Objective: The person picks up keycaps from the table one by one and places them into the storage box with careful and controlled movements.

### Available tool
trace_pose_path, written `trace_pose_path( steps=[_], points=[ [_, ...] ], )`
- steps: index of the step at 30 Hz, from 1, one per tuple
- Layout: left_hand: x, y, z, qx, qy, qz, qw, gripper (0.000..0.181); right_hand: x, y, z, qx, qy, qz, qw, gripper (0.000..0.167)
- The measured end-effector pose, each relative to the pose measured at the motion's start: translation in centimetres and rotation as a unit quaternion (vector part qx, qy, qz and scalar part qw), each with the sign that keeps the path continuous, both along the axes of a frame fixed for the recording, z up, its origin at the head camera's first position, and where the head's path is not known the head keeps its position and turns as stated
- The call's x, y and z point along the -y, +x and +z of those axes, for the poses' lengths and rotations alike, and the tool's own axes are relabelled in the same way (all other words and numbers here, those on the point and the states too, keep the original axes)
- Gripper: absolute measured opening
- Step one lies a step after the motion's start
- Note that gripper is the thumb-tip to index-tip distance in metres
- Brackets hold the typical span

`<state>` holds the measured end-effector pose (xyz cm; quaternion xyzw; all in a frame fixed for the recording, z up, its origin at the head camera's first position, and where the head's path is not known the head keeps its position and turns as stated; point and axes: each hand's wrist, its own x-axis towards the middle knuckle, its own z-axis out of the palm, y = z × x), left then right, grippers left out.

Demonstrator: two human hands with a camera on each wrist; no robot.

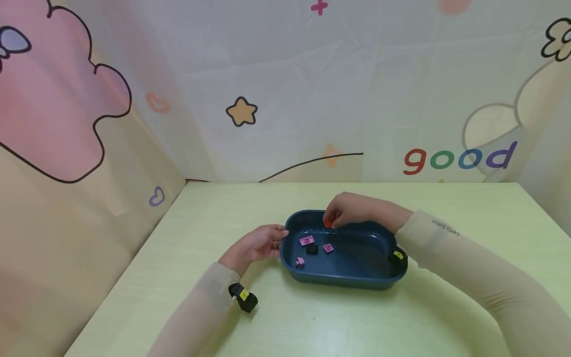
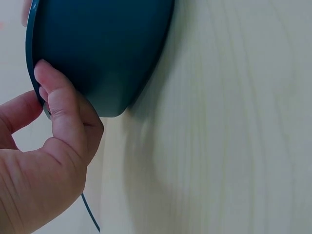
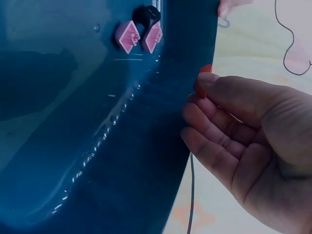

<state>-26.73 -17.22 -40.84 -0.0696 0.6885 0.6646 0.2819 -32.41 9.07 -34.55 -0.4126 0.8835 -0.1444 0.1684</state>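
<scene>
A dark blue oblong basin stands on the table. At its left end my left hand pinches the rim; the left wrist view shows thumb and fingers of this hand on either side of the basin wall. Over the far rim, my right hand holds a small red-orange toy brick between thumb and fingertips. The same red piece shows at the thumb tip in the right wrist view. Inside the basin lie pink bricks and a black brick, left of the middle.
The pale wooden table runs back to a printed cloth backdrop. A black wrist camera sits on the left sleeve, and another by the right wrist overlaps the basin's right end in the head view.
</scene>
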Motion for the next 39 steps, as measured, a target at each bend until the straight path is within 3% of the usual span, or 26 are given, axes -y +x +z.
trace_pose_path(
  steps=[20, 39],
  points=[
    [-0.1, 0.0, 0.0, 0.001, -0.008, 0.002, 1.0000, 0.014, 1.1, -0.2, -1.7, -0.011, 0.030, -0.001, 0.9995, 0.022],
    [0.0, -0.1, -0.2, 0.001, -0.015, 0.010, 0.9998, 0.028, 2.6, 0.3, -3.5, -0.043, 0.055, 0.026, 0.9972, 0.016]
  ],
)
